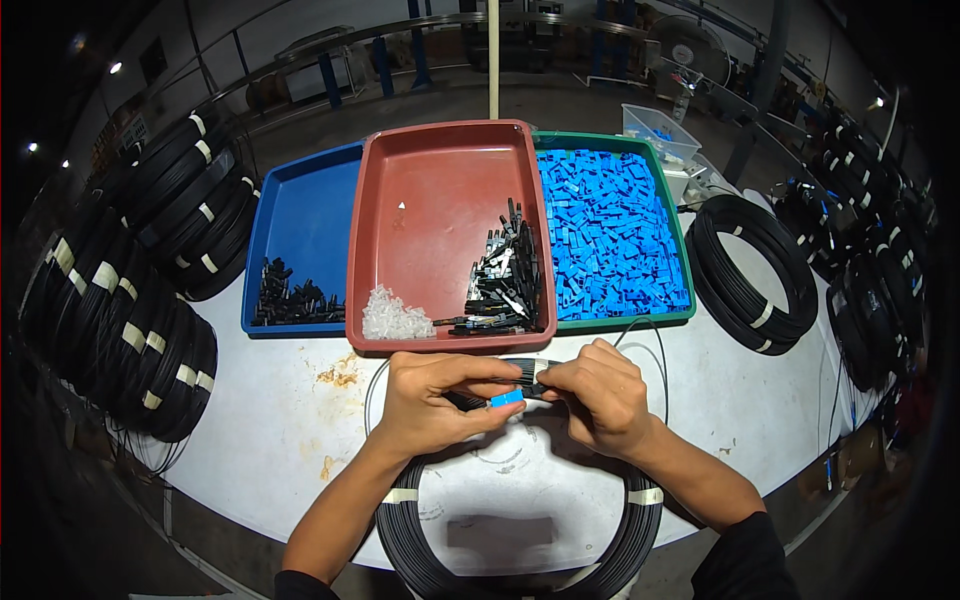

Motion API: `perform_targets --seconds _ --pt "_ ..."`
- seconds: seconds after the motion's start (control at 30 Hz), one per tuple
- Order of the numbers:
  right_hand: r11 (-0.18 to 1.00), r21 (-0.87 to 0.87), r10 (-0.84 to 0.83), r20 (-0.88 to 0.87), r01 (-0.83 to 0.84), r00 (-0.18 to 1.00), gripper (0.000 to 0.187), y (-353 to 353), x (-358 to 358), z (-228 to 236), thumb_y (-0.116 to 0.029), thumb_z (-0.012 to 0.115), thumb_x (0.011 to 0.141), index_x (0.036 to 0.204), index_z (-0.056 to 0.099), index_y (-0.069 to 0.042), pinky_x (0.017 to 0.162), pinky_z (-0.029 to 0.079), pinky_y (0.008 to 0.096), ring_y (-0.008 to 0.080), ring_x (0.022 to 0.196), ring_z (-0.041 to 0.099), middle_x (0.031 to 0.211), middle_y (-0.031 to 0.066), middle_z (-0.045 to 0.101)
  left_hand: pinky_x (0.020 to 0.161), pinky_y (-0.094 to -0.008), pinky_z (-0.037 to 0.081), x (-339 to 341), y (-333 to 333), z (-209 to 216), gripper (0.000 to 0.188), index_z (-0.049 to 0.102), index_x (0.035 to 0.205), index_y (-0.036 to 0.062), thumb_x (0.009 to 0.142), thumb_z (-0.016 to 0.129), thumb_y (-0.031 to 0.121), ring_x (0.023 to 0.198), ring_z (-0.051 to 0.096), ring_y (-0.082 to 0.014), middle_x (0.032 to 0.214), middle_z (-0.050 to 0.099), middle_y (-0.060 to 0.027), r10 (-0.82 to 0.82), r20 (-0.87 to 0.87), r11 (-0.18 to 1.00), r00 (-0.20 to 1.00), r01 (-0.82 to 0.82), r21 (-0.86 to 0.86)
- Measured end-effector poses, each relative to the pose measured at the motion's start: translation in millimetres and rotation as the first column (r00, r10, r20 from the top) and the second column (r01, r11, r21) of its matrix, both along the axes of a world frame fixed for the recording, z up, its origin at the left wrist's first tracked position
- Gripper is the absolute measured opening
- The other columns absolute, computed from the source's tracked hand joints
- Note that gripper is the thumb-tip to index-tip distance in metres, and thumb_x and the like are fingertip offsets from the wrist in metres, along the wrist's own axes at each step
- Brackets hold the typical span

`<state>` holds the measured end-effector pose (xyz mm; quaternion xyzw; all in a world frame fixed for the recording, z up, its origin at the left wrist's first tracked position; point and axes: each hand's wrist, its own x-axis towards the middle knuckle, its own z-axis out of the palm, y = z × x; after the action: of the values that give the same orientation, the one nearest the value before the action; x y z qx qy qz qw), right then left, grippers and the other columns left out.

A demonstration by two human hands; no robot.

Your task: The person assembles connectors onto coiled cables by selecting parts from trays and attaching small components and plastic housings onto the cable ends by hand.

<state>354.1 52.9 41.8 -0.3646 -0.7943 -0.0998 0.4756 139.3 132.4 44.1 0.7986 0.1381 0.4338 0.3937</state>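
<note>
A coil of black cable [400, 535], bound with pale tape bands, lies at the table's near edge in front of me. Over its far side, my left hand [420, 395] pinches a small bright blue plastic piece [507, 398] between thumb and fingers. My right hand [607, 395] is closed, its fingertips pinched together beside a pale tape band [541, 372] on the coil. What lies between those fingertips is hidden. Both hands are almost touching. Thin loose loops of cable [664, 370] arc out on either side of them.
Beyond my hands stand a blue tray [310, 200] with small black parts, a red tray [450, 346] with clear bits [392, 318] and black connectors [505, 280], and a green tray [688, 300] full of blue pieces. Taped cable coils [120, 330] are stacked left; another coil [715, 290] lies right.
</note>
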Motion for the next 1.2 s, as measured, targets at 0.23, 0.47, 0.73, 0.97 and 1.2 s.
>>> perform_targets --seconds 0.23,0.47,0.73,0.97,1.2 --pt "0.999 -0.028 0.023 -0.024 -0.024 0.999 0.026 -2 -4 -1 0.006 0.072 0.069 0.093 0.066 0.001 0.058 0.041 0.0371 0.0248 0.06 0.053 0.073 0.0085 0.061 0.069 -0.0234 0.063 4 -4 9 0.033 0.076 0.104 -0.0046 0.073 0.088 -0.001 0.082 0.078 -0.0171 0.088 0.078 -0.0124 -0.017 -0.027 0.999 0.999 0.018 0.038" --pt "1.0 0.003 -0.031 0.069 0.031 0.997 0.025 1 -1 0 0.0 0.074 0.073 0.097 0.067 0.002 0.059 0.043 0.035 0.0227 0.063 0.054 0.08 0.0078 0.066 0.062 -0.0252 0.06 0 6 -1 0.023 0.08 0.097 -0.0004 0.076 0.087 0.002 0.072 0.075 -0.0151 0.087 0.078 -0.012 0.038 -0.029 0.992 0.999 -0.034 0.123" --pt "0.991 0.116 -0.093 0.205 0.07 0.974 0.02 -5 1 3 -0.006 0.074 0.077 0.094 0.069 0.003 0.057 0.043 0.0323 0.0187 0.063 0.056 0.076 0.006 0.064 0.062 -0.028 0.062 4 6 -5 0.018 0.08 0.094 0.0002 0.077 0.085 0.004 0.076 0.077 -0.0194 0.095 0.079 -0.0142 -0.022 0.002 0.972 1.0 0.021 0.235" --pt "0.966 -0.259 -0.005 -0.101 -0.021 0.995 0.017 -5 0 -7 -0.001 0.076 0.078 0.092 0.067 0.0 0.06 0.051 0.0384 0.029 0.064 0.064 0.072 0.0111 0.063 0.056 -0.0243 0.06 -1 -5 7 0.025 0.078 0.101 0.0018 0.077 0.081 0.006 0.08 0.078 -0.0199 0.099 0.078 -0.0134 0.168 -0.078 0.62 0.983 -0.044 0.784" --pt "0.993 -0.115 -0.028 0.04 0.032 0.999 0.017 -2 2 -5 -0.003 0.077 0.08 0.094 0.067 0.001 0.059 0.049 0.0381 0.0269 0.061 0.06 0.071 0.0098 0.062 0.062 -0.0262 0.062 2 -1 0 0.02 0.08 0.092 0.0022 0.074 0.088 0.006 0.072 0.077 -0.0189 0.083 0.078 -0.0118 0.119 -0.059 0.944 0.991 -0.095 0.316"
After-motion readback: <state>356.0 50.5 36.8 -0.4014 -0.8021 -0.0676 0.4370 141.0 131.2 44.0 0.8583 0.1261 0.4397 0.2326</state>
